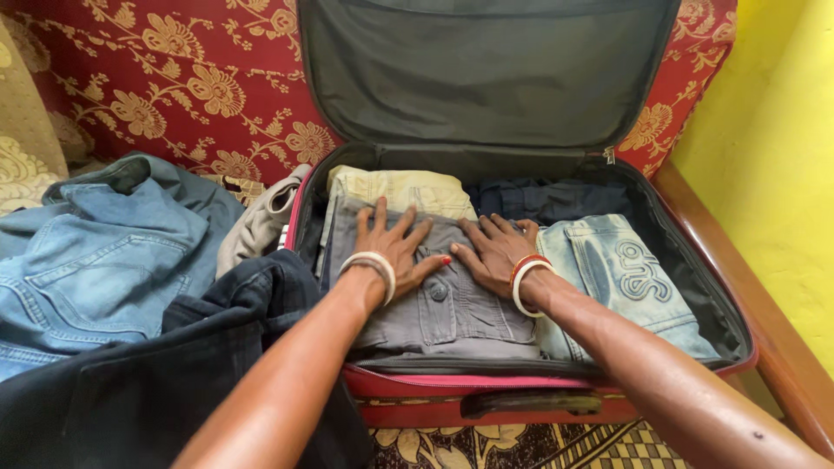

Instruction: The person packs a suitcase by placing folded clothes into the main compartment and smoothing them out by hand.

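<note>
Two flat palms, the left hand (393,247) and right hand (495,250), fingers spread and gripping nothing, press the folded grey trousers (452,308) lying mid-suitcase (556,382), toward its front edge, directly beneath them.

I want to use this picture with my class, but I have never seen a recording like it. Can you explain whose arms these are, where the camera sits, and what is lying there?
There is no machine here. The single picture comes from a camera worn on a person's head, looking down, so the two arms reaching in from the bottom are that person's own. The left hand and right hand lie flat, fingers spread, on folded grey trousers inside an open red suitcase. Neither hand grips anything; both press down. Each wrist wears bangles. Also in the case are light blue jeans on the right, a cream garment and a dark blue one at the back. The lid stands open. Left of the case lie a denim pile and dark clothing, all on a red flowered cover.
</note>
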